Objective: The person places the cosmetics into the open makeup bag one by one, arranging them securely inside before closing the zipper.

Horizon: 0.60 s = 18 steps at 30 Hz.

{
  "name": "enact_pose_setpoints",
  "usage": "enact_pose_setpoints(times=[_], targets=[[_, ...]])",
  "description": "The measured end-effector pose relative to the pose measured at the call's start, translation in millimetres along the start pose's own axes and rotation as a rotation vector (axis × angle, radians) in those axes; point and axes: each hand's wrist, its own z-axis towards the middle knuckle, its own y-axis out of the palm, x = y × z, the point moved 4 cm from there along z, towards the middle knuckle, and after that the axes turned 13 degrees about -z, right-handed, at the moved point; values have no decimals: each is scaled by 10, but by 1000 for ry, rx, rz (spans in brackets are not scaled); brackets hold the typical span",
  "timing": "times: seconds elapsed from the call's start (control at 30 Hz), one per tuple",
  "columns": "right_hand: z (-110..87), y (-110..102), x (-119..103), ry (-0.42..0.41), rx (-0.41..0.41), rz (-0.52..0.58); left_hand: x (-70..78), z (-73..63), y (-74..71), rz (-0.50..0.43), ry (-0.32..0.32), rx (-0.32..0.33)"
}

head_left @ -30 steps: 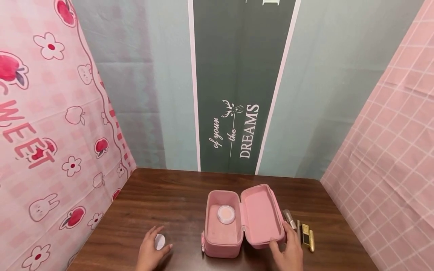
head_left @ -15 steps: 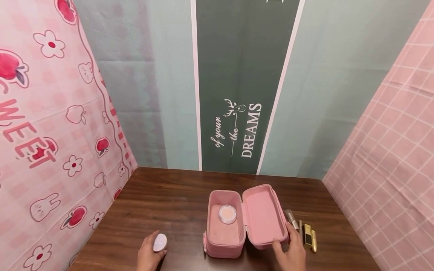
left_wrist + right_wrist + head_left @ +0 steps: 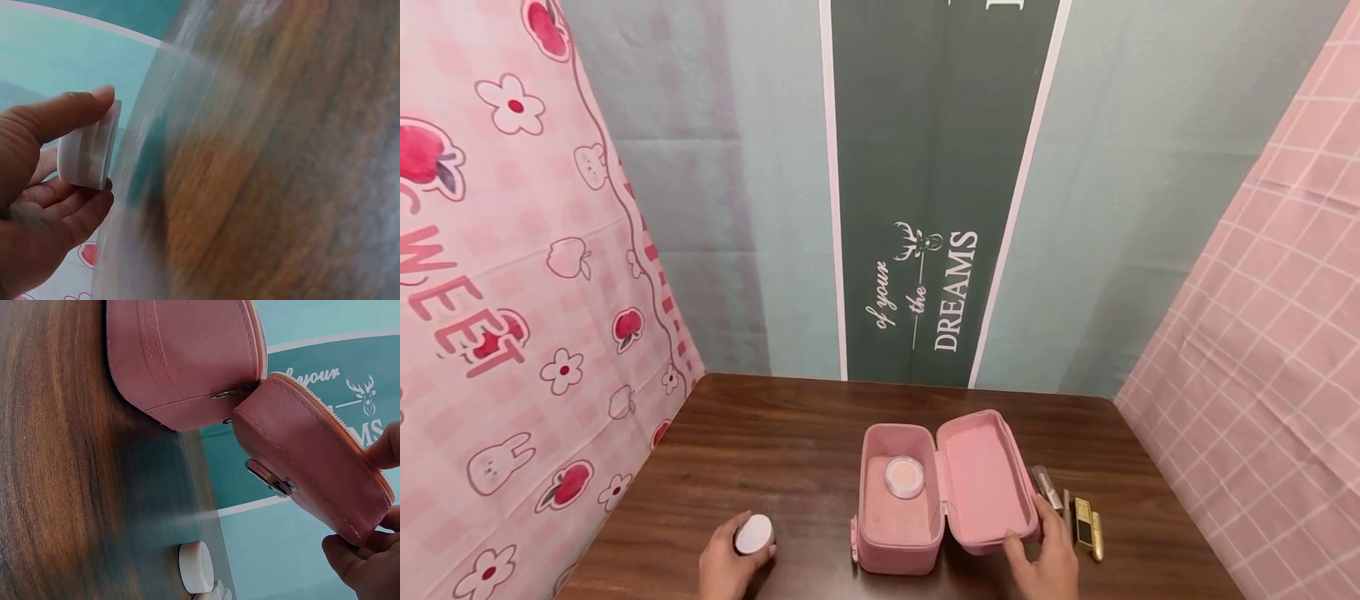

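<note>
My left hand point(image 3: 730, 557) pinches a small round jar point(image 3: 754, 534) with a white top, at the left of the table. In the left wrist view the jar point(image 3: 89, 150) shows its pale banded side, with the thumb on one edge and fingers on the other. A pink zip case point(image 3: 901, 557) stands unzipped at the centre right, its lid point(image 3: 988, 479) folded out to the right. My right hand point(image 3: 1047, 560) grips the near right corner of that lid, thumb on the inner rim and fingers on the outside. Inside the case lies a round clear-rimmed pot point(image 3: 905, 477) with peach contents.
Beside the lid, on the right, lie a silver clear-capped tube point(image 3: 1045, 486), a gold-and-black compact point(image 3: 1082, 522) and a slim gold tube point(image 3: 1098, 537). The wooden table point(image 3: 775, 433) ends at a teal and green cloth backdrop point(image 3: 790, 250).
The left hand has gone from spread fingers around the jar to pinching it, and the jar has been raised and tilted. The right hand keeps its hold on the lid.
</note>
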Motion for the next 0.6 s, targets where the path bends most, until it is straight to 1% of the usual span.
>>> enact_pose_setpoints(times=[0.23,0.3,0.47,0.6], targets=[[-20,-1,7,6,4,-11,20,-7,-24,8,-6,-4],[-22,-1,9,4,8,-10,31,-12,-24,0,-8,4],[-1,-16,-4,-34,25,8,77,-1,10,-29,-21,26],[9,-36,-33,-47,16,0,107,5,33,-43,2,44]])
